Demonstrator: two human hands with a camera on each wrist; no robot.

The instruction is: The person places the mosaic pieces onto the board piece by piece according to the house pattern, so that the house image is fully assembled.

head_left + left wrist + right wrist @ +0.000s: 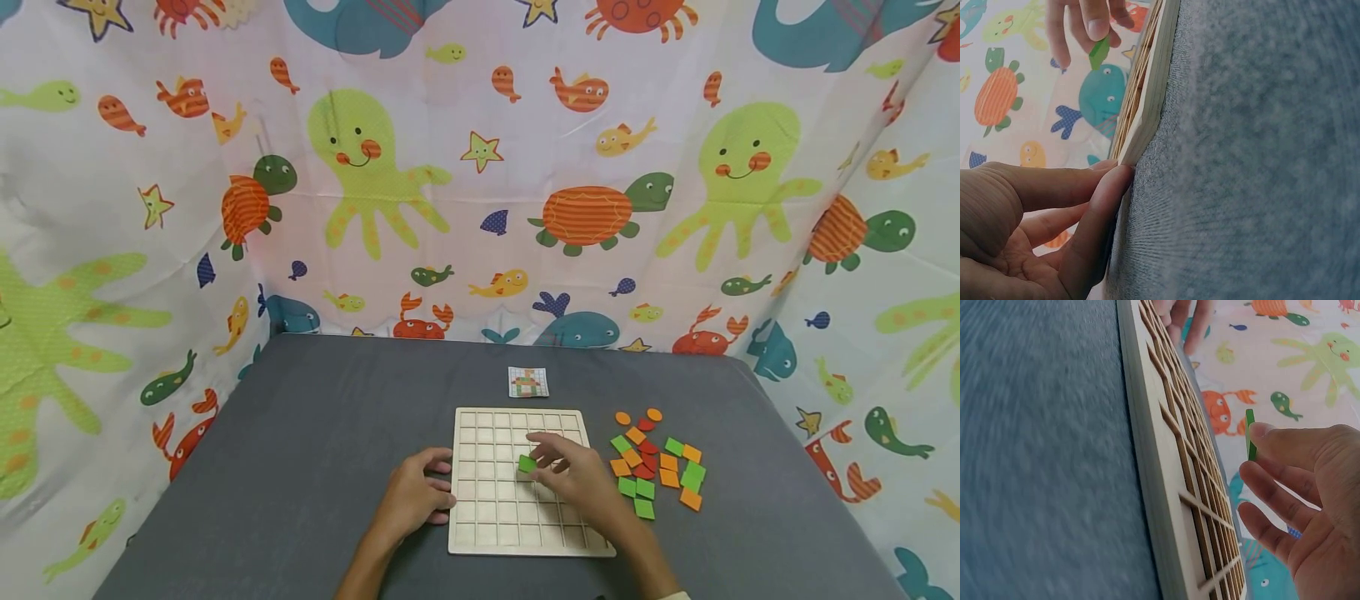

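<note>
A pale wooden grid board [531,550] lies flat on the grey table. My left hand [416,493] is at its left side, and the left wrist view shows thumb and fingertip [1124,175] pinching the board's edge. Between the thumb and fingers of my right hand [573,475] is a green square tile [527,463], held over the middle of the board. In the right wrist view the tile [1250,434] stands edge-on, raised above the grid. The board's squares that show hold no tiles.
Right of the board lie loose green square tiles [644,508], orange square tiles [691,499], red pieces [648,447] and orange round pieces [622,418]. A small printed pattern card [528,382] lies behind the board. A sea-animal curtain [480,250] surrounds the grey table [322,433].
</note>
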